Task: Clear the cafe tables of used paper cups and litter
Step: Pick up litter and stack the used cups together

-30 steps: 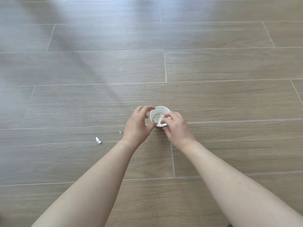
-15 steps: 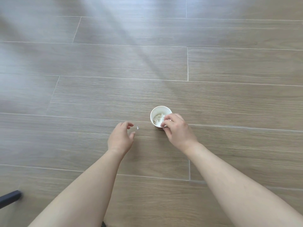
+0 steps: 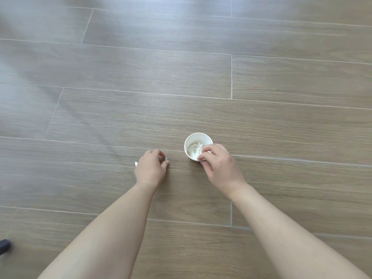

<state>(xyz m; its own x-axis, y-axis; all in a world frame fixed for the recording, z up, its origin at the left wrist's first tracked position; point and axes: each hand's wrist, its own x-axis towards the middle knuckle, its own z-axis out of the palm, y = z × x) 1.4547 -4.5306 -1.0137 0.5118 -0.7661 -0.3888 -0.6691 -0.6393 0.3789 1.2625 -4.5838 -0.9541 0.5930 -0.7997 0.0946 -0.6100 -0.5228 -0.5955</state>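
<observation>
A white paper cup stands upright on the wood-look surface, with crumpled white paper inside it. My right hand holds the cup by its near rim, fingers curled over the edge. To the left of the cup, my left hand is low on the surface. Its fingertips and thumb pinch a tiny pale scrap. Another small white scrap peeks out from behind the left edge of that hand.
Wide grey-brown planks with pale joints run all around the cup. A dark object shows at the lower left edge.
My left hand left the cup's side, moved left and down to the surface, and closed on the tiny scrap. My right hand stayed on the cup's rim.
</observation>
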